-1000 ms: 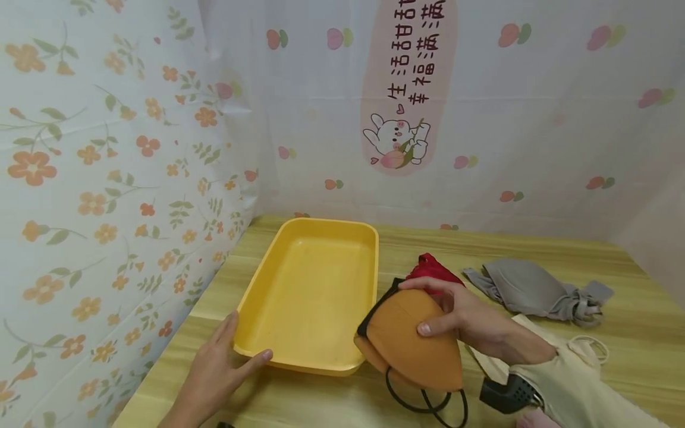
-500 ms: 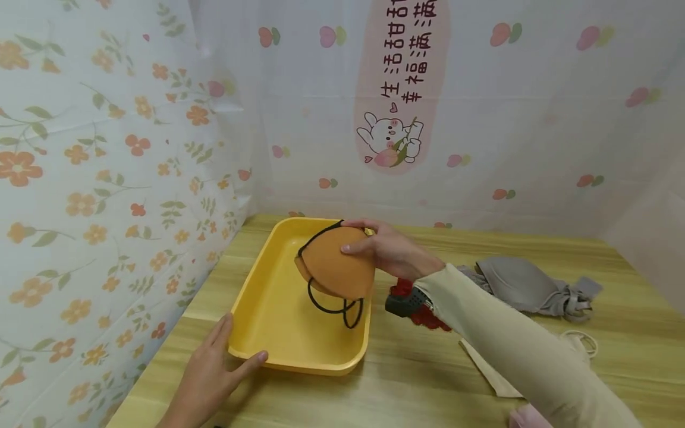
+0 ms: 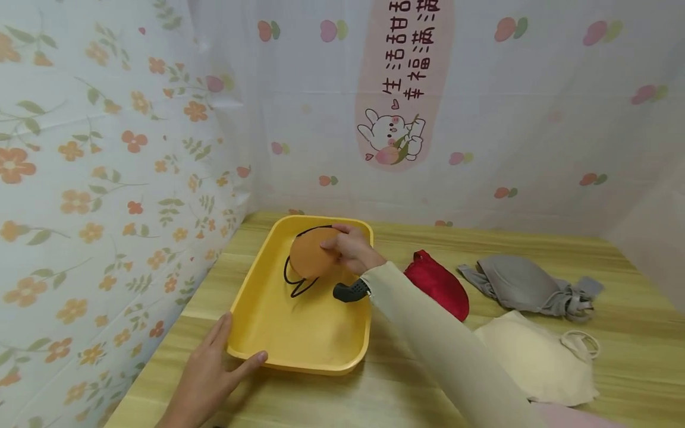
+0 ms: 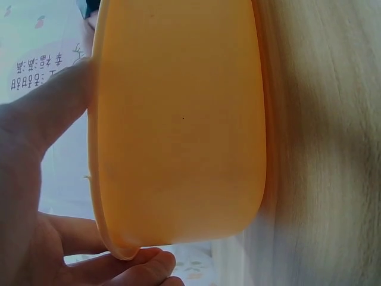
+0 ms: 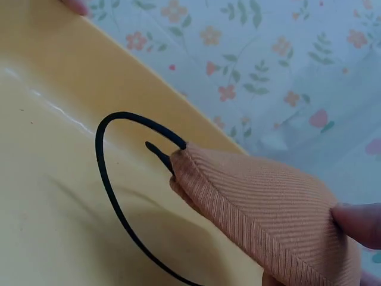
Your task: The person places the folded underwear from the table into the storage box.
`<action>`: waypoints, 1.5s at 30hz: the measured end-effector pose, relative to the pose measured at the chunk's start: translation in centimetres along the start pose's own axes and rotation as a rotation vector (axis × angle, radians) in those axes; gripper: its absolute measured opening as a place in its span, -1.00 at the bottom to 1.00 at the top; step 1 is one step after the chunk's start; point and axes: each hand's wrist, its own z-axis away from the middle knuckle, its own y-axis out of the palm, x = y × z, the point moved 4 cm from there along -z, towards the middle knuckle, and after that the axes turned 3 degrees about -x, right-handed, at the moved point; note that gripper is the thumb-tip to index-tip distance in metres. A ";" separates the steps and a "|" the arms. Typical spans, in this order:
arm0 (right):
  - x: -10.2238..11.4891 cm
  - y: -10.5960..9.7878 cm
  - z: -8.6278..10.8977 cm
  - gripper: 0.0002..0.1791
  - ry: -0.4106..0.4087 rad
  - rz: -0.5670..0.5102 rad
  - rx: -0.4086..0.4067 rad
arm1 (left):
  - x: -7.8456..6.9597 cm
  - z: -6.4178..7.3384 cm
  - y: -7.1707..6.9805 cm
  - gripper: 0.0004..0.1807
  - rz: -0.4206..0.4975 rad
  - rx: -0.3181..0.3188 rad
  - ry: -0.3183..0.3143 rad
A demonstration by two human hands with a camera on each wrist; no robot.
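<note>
An orange ribbed bra [image 3: 311, 254], folded with its cups together and black straps dangling, is held over the far half of a deep yellow tray [image 3: 299, 364]. My right hand [image 3: 350, 246] pinches its right end between thumb and fingers. In the right wrist view the bra [image 5: 256, 202] hangs with a black strap looping above the tray floor. My left hand [image 3: 209, 368] grips the tray's near left corner. The left wrist view shows that hand's thumb at the rim and its fingers curled around the corner of the tray [image 4: 178, 149].
Right of the tray lie a red bra [image 3: 441, 291], partly behind the right sleeve, a grey bra [image 3: 521, 285] with bunched straps, and a cream bra [image 3: 540, 356]. Something pink [image 3: 567, 416] shows at the bottom edge. Patterned cloth walls [image 3: 299, 107] stand behind and left.
My right hand has carried the orange bra from the tray's right side leftward and away, over its far half. The red and cream bras are uncovered more. The left hand stays on the corner.
</note>
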 end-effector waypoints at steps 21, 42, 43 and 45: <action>-2.1 2.0 -1.5 -0.32 -0.314 1.027 -0.060 | 0.6 -0.2 0.6 0.23 -0.037 0.062 -0.030; 2.6 -0.2 0.6 -0.45 -0.273 0.991 0.141 | 0.8 -0.3 0.4 0.24 -0.032 0.063 -0.033; 3.1 -0.6 0.9 -0.50 -0.303 0.982 0.137 | 0.7 -0.3 0.4 0.24 -0.030 0.056 -0.029; 4.1 -1.6 1.6 -0.62 -0.370 0.965 0.124 | 0.8 -0.3 0.3 0.24 -0.030 0.059 -0.030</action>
